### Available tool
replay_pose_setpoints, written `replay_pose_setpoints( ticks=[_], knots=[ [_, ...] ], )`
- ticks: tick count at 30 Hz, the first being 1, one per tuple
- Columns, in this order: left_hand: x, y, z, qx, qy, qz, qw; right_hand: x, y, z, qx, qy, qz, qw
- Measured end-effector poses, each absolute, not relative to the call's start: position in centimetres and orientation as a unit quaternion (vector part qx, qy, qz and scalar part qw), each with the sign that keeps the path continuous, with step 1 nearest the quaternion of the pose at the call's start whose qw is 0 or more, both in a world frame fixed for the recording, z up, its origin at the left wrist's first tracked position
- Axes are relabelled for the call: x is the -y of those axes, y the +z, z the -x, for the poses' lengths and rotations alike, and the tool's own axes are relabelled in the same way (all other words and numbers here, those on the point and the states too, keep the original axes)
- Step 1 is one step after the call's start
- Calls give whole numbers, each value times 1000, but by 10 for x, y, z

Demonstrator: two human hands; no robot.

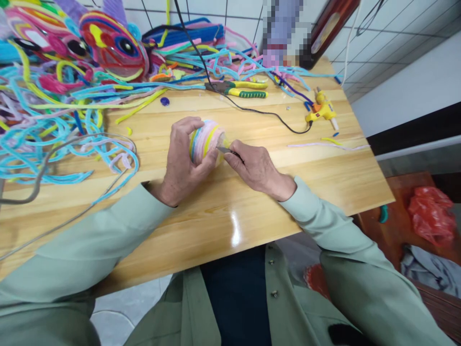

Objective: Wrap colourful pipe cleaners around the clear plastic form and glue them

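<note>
My left hand (185, 156) is wrapped round a ball-like piece (208, 138) striped in pink, yellow, white and blue fuzzy pipe cleaner. It is held just over the wooden table, its right end turned toward my other hand. Something clear and yellowish shows at that end. My right hand (254, 163) pinches a small knife (230, 152) with a dark handle, and its grey blade touches or nearly touches the right end of the striped piece. My left thumb lies close beside the blade tip. The underside of the piece is hidden by my fingers.
Tangled pipe cleaners (46, 139) cover the table's left and back. Fuzzy animal faces (115, 48) stand at the back left. Pliers (239, 90) with yellow-green handles lie beyond my hands. A yellow glue gun (322, 109) with a black cord sits right. A red plastic bag (432, 214) is beyond the table edge.
</note>
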State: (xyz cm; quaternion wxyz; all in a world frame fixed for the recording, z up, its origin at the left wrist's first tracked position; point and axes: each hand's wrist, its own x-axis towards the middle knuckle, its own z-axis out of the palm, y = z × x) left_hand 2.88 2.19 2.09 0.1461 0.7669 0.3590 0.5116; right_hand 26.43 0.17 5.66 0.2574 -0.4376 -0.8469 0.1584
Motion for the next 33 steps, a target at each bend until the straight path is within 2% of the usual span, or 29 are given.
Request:
replay_pose_setpoints(
  ticks=[10,18,33],
  knots=[
    [-20,24,-29,-358,506,-777,111,-1,57,-264,847,165,443,244],
    [-19,26,-27,-380,493,-767,156,0,56,-263,846,171,453,223],
    [-18,27,-29,-367,510,-765,142,3,62,-258,838,180,488,166]
  ],
)
